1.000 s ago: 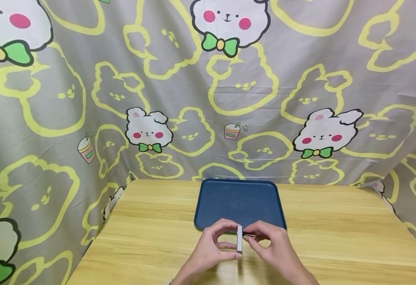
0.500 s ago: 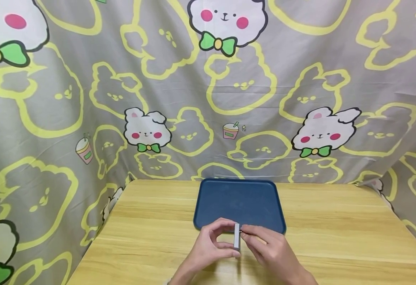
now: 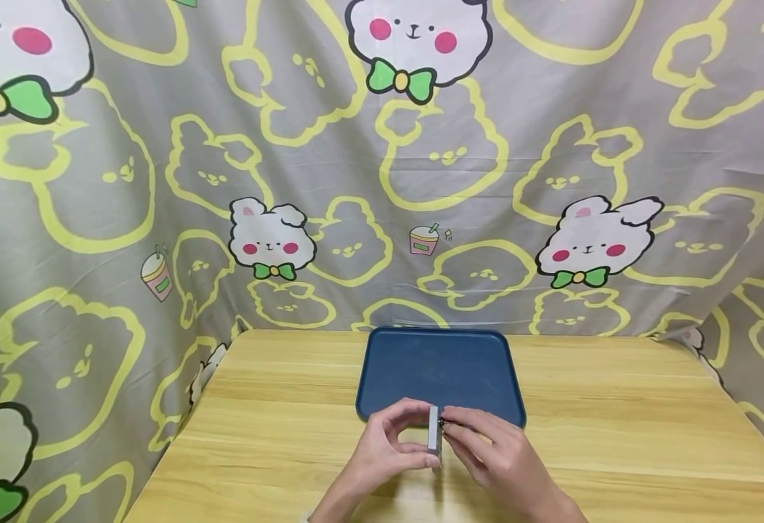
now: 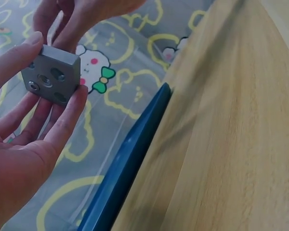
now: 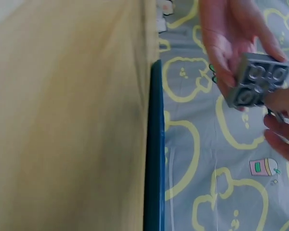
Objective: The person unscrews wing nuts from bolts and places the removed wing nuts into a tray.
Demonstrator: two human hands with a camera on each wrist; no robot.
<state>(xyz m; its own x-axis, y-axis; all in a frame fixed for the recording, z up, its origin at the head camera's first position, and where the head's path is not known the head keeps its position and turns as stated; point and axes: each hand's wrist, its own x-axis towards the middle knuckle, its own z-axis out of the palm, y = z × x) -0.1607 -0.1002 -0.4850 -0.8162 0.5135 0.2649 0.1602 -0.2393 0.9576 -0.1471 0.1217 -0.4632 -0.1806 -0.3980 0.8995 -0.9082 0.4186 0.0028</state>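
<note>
Block (image 3: 433, 430) is standing upright, pinched in my left grip (image 3: 380, 452), one broad face pointing toward my right grip (image 3: 494, 452), which is pinching a small dark piece (image 3: 443, 420) (mostly hidden).

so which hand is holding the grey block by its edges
The left hand: its thumb and fingers span the grey block, whereas the right hand has its fingertips at one face.

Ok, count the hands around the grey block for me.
2. The left hand holds the block by its edges; the right hand is on the block's other side, some fingers hidden. No other hands show.
</note>
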